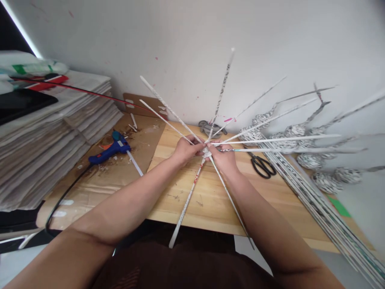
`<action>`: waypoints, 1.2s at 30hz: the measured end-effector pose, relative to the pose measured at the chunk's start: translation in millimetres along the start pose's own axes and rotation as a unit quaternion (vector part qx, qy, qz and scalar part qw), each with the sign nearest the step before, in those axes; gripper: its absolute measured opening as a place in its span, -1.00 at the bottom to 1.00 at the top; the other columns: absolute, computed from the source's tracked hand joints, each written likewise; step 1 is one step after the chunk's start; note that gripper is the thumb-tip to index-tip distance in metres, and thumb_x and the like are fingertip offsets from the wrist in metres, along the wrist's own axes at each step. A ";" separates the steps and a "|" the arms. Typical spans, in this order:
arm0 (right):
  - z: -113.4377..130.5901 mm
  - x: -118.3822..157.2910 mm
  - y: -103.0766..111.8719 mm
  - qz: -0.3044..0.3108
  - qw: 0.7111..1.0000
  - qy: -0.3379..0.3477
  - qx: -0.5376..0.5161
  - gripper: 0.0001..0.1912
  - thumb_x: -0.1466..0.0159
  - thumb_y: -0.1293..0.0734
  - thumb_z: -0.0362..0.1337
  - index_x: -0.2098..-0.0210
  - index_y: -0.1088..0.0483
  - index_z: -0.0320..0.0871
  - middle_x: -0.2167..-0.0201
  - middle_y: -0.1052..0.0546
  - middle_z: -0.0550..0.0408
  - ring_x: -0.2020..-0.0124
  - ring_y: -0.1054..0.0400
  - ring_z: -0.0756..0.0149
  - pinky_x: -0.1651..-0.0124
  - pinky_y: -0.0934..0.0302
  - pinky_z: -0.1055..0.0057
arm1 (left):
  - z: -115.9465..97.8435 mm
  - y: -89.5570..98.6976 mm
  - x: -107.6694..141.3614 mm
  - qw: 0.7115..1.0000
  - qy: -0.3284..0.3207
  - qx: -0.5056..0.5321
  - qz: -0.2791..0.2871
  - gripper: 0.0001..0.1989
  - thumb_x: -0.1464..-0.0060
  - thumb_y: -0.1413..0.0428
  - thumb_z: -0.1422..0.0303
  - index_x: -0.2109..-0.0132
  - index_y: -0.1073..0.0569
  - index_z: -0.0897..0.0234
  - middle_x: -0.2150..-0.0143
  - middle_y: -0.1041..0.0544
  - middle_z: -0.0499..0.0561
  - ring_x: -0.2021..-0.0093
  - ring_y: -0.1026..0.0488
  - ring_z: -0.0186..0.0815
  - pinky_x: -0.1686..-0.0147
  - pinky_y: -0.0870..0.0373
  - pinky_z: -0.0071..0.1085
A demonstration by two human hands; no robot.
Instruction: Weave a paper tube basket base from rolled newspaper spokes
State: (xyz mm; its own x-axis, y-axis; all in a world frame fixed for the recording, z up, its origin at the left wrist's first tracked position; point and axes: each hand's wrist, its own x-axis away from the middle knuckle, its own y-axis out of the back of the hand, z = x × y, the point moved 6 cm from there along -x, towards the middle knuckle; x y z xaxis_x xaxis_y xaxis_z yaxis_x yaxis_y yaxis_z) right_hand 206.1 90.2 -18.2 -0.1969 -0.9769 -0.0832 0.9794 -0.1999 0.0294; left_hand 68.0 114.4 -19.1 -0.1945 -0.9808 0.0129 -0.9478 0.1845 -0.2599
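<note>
Thin rolled-paper sticks (184, 208) cross at one centre and spread outward like spokes over the wooden board. At the left of that crossing, my left hand (189, 149) grips the sticks with its fingers closed. My right hand (221, 155) pinches the same crossing from the right, its fingers wrapped round the sticks there. Both thumbs press close together near the middle. Two spokes point down toward my body, several reach right, and others rise to the upper left and top. The fingertips partly hide the crossing.
A blue glue gun (112, 151) lies on cardboard (99, 188) at left, beside stacked newspapers (60, 132). Black scissors (263, 166) rest right of my hands. Farther right are a bundle of paper sticks (306, 192) and several woven paper pieces (327, 181) by the wall.
</note>
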 end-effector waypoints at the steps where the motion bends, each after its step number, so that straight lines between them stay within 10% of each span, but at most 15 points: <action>1: 2.2 0.7 0.0 -0.001 1.000 0.006 0.011 -0.70 -0.03 -0.48 -0.05 0.40 -0.42 -0.12 0.56 -0.54 0.15 0.58 -0.44 0.30 0.58 -0.41 0.39 | -0.4 -0.4 0.7 1.000 0.005 0.006 0.001 -0.73 0.24 -0.38 0.36 0.37 -0.50 0.38 0.49 -0.47 -0.07 0.46 -0.46 -0.39 0.41 -0.51 -0.43; 9: 12.3 9.0 2.3 -0.066 0.993 0.053 0.077 -0.71 -0.10 -0.41 -0.01 0.47 -0.40 -0.11 0.65 -0.48 0.17 0.69 -0.36 0.31 0.69 -0.32 0.41 | 11.4 -7.1 4.5 0.994 0.075 0.077 -0.027 -0.80 0.23 -0.34 0.44 0.43 -0.48 0.38 0.47 -0.50 -0.05 0.49 -0.45 -0.44 0.49 -0.43 -0.54; 36: -2.6 4.7 1.6 -0.083 0.992 -0.074 -0.061 -0.65 -0.02 -0.45 -0.05 0.61 -0.36 -0.19 0.72 -0.37 0.20 0.74 -0.23 0.46 0.77 -0.19 0.53 | -1.1 -12.4 11.5 0.994 -0.084 -0.049 -0.040 -0.87 0.16 -0.24 0.35 0.41 -0.49 0.31 0.52 -0.49 -0.08 0.55 -0.42 -0.39 0.58 -0.43 -0.49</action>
State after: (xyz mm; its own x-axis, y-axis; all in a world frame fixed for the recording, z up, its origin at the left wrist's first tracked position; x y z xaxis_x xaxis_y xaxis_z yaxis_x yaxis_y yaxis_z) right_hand 206.8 85.5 -21.1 -0.3523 -0.9332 0.0708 0.9290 -0.3579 -0.0939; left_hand 77.2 101.0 -14.6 -0.0803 -0.9877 -0.1342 -0.9801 0.1028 -0.1697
